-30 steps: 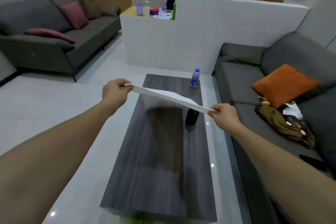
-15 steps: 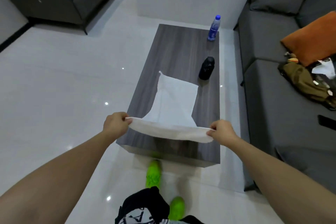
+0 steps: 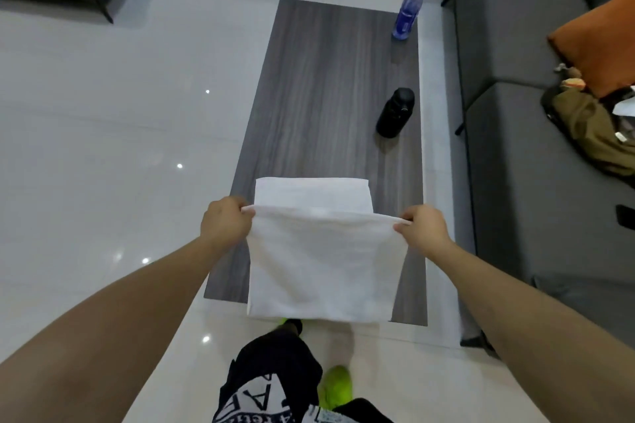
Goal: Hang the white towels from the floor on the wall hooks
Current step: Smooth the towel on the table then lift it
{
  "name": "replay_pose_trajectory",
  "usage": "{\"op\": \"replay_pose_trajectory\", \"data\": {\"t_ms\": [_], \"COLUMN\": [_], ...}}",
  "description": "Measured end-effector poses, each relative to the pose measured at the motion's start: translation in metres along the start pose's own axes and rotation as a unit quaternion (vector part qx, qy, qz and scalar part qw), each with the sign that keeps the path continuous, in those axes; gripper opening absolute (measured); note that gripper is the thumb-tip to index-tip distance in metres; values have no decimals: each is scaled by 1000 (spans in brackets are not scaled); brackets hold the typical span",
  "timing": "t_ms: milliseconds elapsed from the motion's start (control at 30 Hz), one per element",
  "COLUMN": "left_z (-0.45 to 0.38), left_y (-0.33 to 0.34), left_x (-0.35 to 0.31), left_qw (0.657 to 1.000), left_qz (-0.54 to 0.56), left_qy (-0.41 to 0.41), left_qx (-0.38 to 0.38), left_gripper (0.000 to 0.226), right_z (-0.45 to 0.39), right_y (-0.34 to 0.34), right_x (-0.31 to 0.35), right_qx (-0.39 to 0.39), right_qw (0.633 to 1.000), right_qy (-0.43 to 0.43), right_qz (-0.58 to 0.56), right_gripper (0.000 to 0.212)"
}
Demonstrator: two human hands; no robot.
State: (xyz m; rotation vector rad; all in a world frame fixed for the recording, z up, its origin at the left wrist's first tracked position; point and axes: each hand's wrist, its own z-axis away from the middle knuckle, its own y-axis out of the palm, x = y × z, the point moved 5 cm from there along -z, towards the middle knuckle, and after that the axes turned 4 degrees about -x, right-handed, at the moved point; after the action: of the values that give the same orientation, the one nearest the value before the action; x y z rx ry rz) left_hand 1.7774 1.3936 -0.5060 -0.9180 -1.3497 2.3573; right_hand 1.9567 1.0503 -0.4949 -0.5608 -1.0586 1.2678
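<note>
Item: white towel (image 3: 319, 261), one piece, folded over on itself; the lower layer lies flat on the bench (image 3: 330, 86) at its near end, the upper layer is raised by its top hem.
Position: middle of the bench's near edge, with the bottom fold hanging a little past that edge toward the floor (image 3: 103, 148).
Left hand (image 3: 225, 223): grip clamped on the left end of the raised hem, fingers curled over the cloth.
Right hand (image 3: 424, 228): grip clamped on the right end of the same hem, thumb and fingers pinching it.
Span: the hem runs taut between both hands with a slight sag in the middle.
Handling, judged: light, soft and limp; it keeps no shape of its own and drapes wherever it is not held. Not fragile; the weave looks easy to pinch without slipping.
Where to take hold, judged: the two hem corners, as held at present, keep it spread; for a hook, the middle of the hem or one bunched corner would serve better.
Wall hooks: not in view.
Other towels: none in view.
Bench, right edge: black bottle (image 3: 395, 113) about halfway along; clear water bottle (image 3: 409, 10) with blue cap at the far right corner; both well apart from the towel.
Surroundings: grey sofa (image 3: 515, 148) just right of the bench, carrying an orange cushion (image 3: 598, 41).
Task stage, judged: the towel is in hand but not yet hung.
</note>
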Motion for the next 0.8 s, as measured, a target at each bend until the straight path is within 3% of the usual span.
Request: {"op": "replay_pose_trajectory", "data": {"t_ms": [133,200,267,367,500,667,800], "left_z": [-68,-99,-122,-135,-111,-29,34], "left_y": [16,26,39,62,101,170,219], "left_x": [-8,-8,-5,4,24,58,77], "left_qw": [1000,999,998,996,992,972,947], "left_qz": [-5,-14,-16,-1,-11,-39,-120], "left_qy": [-23,-35,-43,-42,-41,29,144], "left_qx": [20,27,39,80,120,228,260], "left_gripper": [24,16,31,49,44,35,51], "right_z": [-70,-100,-118,-120,-79,-7,38], "right_y": [9,19,34,72,143,233,280], "right_x": [30,41,50,49,33,10,-5], "right_qx": [-14,-21,-7,44,129,228,208], "right_qw": [999,999,999,998,990,968,954], "right_qy": [29,32,24,34,40,-12,-105], "right_qz": [-18,-5,34,30,35,102,190], "right_gripper": [9,19,40,49,46,53,78]}}
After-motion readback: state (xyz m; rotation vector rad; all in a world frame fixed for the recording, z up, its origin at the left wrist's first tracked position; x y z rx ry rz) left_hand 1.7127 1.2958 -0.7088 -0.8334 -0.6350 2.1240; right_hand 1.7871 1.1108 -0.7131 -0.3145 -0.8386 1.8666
